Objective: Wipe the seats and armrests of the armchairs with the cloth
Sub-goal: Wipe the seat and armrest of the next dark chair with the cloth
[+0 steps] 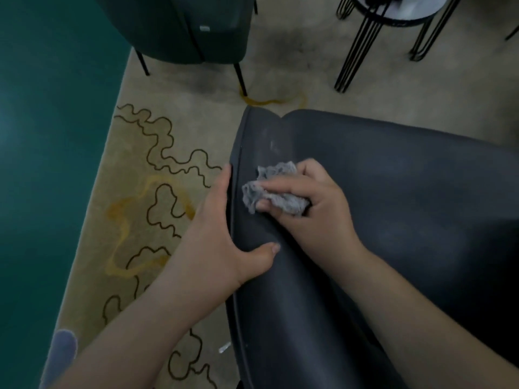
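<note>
A dark grey armchair (407, 197) fills the right half of the view, its left armrest (264, 153) running from the bottom toward the middle. My right hand (314, 209) presses a crumpled grey cloth (269, 189) onto the top of that armrest. My left hand (224, 228) grips the armrest's outer side, thumb on top and fingers down the outside edge. A second, dark green armchair (182, 26) stands at the top, seen from behind.
A beige rug (157, 175) with dark squiggly lines and yellow marks covers the floor. Teal floor (50, 136) lies to the left. A round side table with black wire legs (373, 37) stands at the top right.
</note>
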Demonstrator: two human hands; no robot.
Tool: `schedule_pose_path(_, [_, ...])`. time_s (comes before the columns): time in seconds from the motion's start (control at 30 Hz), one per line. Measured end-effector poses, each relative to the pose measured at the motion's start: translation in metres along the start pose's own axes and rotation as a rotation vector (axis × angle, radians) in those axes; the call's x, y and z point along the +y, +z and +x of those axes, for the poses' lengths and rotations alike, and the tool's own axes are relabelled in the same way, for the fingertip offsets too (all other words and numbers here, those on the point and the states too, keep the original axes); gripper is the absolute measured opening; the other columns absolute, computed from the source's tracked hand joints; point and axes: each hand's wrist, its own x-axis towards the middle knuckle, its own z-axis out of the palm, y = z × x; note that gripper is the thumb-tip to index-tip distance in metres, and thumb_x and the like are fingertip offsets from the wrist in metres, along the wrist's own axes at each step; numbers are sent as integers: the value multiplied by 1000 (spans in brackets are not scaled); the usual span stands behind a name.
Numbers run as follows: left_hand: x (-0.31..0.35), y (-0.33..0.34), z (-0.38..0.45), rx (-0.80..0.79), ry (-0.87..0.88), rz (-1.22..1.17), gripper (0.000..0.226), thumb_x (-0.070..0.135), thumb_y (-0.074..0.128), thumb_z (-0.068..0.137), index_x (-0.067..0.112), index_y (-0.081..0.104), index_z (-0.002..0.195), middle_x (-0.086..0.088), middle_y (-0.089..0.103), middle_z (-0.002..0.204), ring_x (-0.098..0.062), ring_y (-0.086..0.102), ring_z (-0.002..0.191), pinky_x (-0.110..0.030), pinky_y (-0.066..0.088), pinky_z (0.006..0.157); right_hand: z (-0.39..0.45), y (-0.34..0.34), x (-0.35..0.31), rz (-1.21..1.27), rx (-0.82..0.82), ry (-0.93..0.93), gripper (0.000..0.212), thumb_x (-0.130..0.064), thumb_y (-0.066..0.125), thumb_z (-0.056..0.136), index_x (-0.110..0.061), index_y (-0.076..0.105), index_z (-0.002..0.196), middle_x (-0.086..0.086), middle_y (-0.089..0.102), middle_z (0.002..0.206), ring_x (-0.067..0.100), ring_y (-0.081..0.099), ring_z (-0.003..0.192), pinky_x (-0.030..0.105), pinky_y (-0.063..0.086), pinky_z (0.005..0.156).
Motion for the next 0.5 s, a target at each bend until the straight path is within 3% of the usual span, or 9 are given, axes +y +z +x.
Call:
schedule_pose_path(0.13, [0,1,2,4,2,3,119,44,80,58,42,6,151,21,29,150,2,33,135,-31,35,112,54,12,9,-87,140,83,24,-29,75,79,-33,69,102,-5,46,90,10,54,85,13,44,78])
schedule_pose_path(0.2, [0,1,3,15,-1,-3,120,45,81,56,43,7,150,21,32,148,2,36,132,-30,37,110,85,12,19,-81,193,175,19,-29,72,83,-29,71,102,-3,54,96,5,56,88,8,41,81])
schedule_pose_path(0.27, [-2,2,4,26,0,-6,119,45,81,55,43,9,150,24,33,145,5,38,129,-27,38,109,100,10,26,-5,214,252,11,-26,70,86,-30,72,96,-3,64,99,4,59,95,14,43,85])
schedule_pose_path(0.4, [-3,2,3,30,-6,-23,118,48,79,53,45,10,148,26,34,143,8,39,126,-24,39,106,59,5,21,105,288,362,12,-20,70,85,-28,70,94,-1,68,102,13,62,101,30,48,95])
schedule_pose_path(0.5, [-3,2,5,23,-9,-42,117,46,80,54,43,10,149,26,33,144,10,38,127,-23,39,106,21,8,9,113,270,264,17,-24,72,81,-37,69,92,-3,62,98,1,60,97,18,45,91])
